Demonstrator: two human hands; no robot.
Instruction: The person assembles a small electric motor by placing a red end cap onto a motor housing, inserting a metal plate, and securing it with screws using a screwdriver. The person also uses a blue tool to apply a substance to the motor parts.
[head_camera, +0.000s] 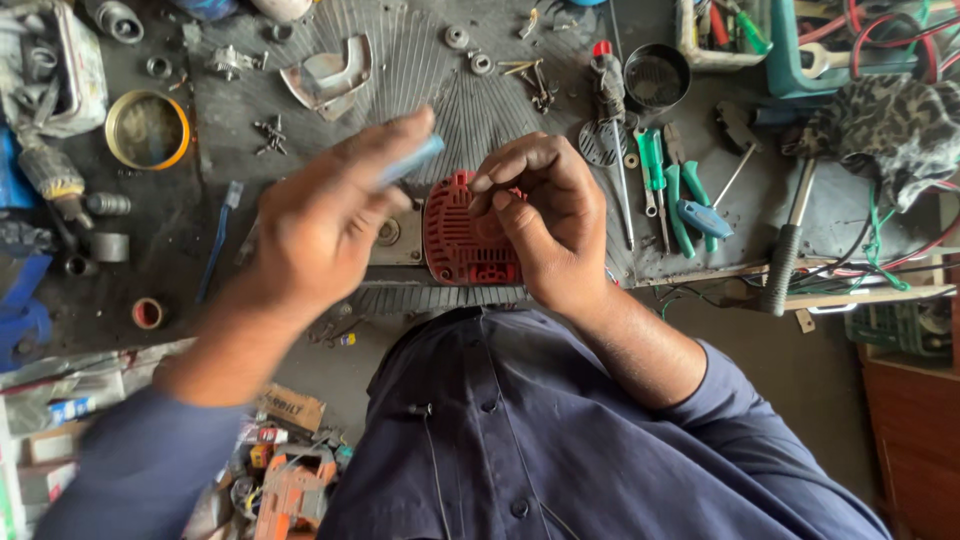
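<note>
A red ribbed plastic cover (458, 238) of a power tool lies on the dark ribbed mat at the bench's near edge. My right hand (545, 215) rests on its right side, fingers curled and pinching at its top edge. My left hand (325, 215) hovers blurred just left of the cover, gripping a light blue, flat tool (412, 160) between thumb and fingers. A grey metal part (395, 238) sits partly hidden under my left hand.
Green and blue screwdrivers (680, 200) and pliers lie right of the cover, with a black round tin (656, 76) behind. A brass-rimmed tin (147, 130), loose bearings and screws scatter left. A hammer (785, 262) overhangs the right edge. An orange power tool (290, 490) lies below.
</note>
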